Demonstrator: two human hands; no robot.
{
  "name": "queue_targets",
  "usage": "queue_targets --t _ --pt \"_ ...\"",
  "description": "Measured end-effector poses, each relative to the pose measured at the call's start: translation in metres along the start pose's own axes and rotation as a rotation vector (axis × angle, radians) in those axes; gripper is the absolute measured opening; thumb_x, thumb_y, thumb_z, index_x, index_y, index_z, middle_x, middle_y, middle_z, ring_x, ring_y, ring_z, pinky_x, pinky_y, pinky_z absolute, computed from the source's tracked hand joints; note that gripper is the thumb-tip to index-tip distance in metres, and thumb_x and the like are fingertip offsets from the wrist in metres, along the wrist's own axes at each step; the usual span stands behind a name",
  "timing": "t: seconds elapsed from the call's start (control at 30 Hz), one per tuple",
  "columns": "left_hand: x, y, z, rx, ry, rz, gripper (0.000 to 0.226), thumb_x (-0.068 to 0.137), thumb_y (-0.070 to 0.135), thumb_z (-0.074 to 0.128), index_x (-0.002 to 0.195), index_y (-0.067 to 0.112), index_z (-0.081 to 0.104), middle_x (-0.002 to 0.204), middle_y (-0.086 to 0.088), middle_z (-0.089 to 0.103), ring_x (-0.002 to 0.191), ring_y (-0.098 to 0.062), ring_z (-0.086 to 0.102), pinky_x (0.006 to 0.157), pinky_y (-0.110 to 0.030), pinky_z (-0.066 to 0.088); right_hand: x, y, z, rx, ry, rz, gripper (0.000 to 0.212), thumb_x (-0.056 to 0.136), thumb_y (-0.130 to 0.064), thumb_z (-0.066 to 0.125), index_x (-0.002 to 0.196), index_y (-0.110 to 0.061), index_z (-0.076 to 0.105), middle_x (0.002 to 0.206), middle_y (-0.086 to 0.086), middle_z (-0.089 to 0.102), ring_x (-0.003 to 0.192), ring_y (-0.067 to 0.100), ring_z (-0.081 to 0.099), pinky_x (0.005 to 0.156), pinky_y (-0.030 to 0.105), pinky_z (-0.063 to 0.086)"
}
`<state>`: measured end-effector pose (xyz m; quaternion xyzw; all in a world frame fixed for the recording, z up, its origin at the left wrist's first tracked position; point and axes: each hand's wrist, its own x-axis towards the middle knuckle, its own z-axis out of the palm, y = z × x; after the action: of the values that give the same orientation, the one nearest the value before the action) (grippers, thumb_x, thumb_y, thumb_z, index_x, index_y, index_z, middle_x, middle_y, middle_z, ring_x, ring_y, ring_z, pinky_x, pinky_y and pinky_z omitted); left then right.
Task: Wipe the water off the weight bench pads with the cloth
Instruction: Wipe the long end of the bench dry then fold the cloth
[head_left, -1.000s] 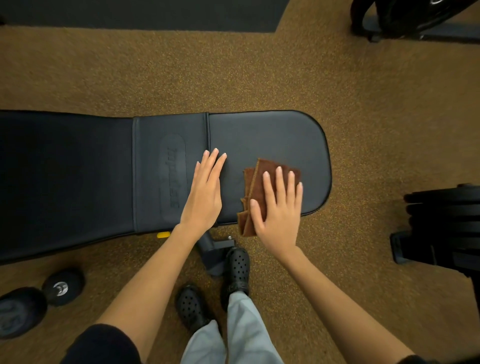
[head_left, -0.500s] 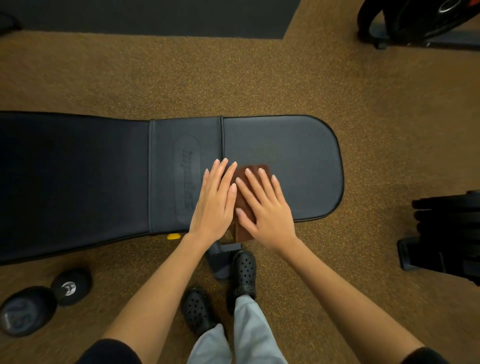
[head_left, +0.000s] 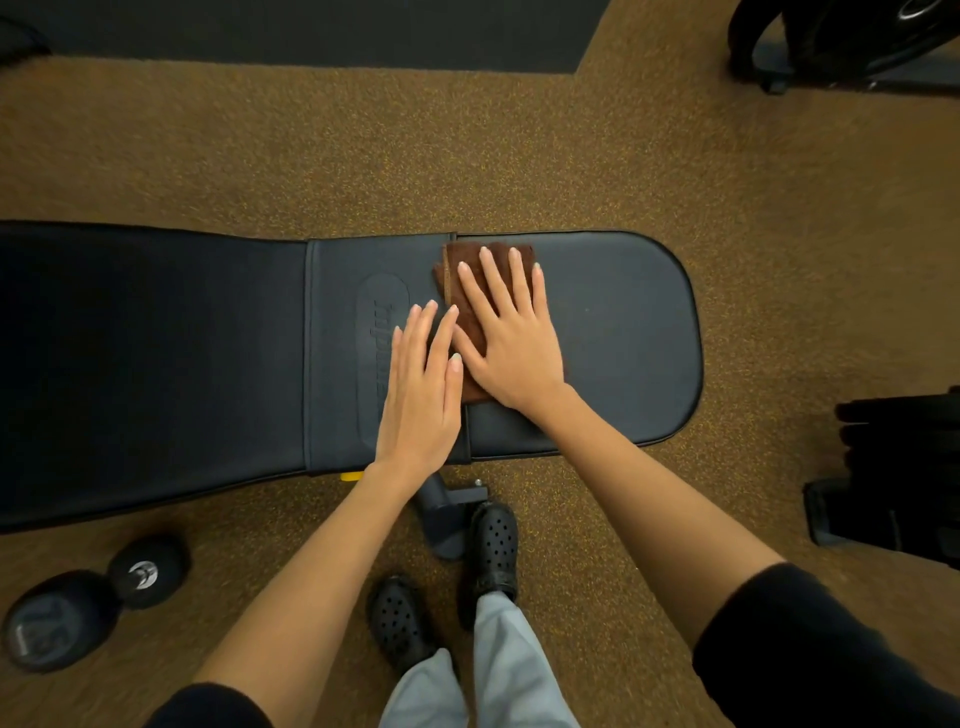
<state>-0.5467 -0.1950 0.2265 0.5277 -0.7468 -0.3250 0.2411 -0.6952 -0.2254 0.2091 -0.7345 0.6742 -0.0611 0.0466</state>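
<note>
— Moved since half a second ago: right hand and brown cloth slid from the near middle of the seat pad up to its far edge, by the seam. Left hand barely shifted.

— Hands now?

— Both flat, fingers straight. Right one presses on the cloth, fingers spread, tips near the pad's far rim. Left one rests bare on the worktop next to the embossed logo, its thumb touching the right hand's thumb. Neither grips anything.

— Cloth position?

— Folded, mostly under the right palm, straddling the seam between seat pad and back pad.

— Surroundings?

— Speckled brown floor. Dumbbell lower left. Black clogs beside the bench foot.
</note>
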Motion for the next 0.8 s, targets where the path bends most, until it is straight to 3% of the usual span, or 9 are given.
queue_targets --t 0.1,0.33,0.8 --pt "0.004 0.004 0.005 0.033 -0.02 0.033 0.049 0.105 0.026 0.024 0.152 0.011 0.025 0.16 -0.009 0.02 0.15 -0.018 0.007 0.123 -0.036 0.002 0.001 0.011 0.0 0.006 0.045 0.006 0.059 0.101 -0.048 0.03 0.153 -0.02 0.036 0.161 0.009 0.029 0.151 0.032 0.018 0.122 0.053 0.011" --pt "0.008 0.011 0.025 0.144 -0.116 -0.001 0.055 0.103 0.034 0.017 0.154 0.016 0.019 0.163 -0.01 0.009 0.151 -0.023 -0.003 0.122 -0.045 -0.002 0.002 0.063 -0.015 -0.048 0.073 0.24 0.06 0.1 -0.051 0.029 0.154 -0.024 0.034 0.162 0.006 0.028 0.151 0.03 0.017 0.122 0.053 0.009" --pt "-0.007 0.012 0.035 0.409 -0.162 0.0 0.055 0.102 0.036 0.016 0.153 0.019 0.023 0.161 -0.013 0.017 0.149 -0.033 0.008 0.119 -0.05 0.004 -0.084 0.115 -0.035 0.013 0.097 0.543 0.066 0.098 -0.054 0.027 0.156 -0.021 0.029 0.163 0.01 0.021 0.15 0.036 0.016 0.122 0.053 0.014"
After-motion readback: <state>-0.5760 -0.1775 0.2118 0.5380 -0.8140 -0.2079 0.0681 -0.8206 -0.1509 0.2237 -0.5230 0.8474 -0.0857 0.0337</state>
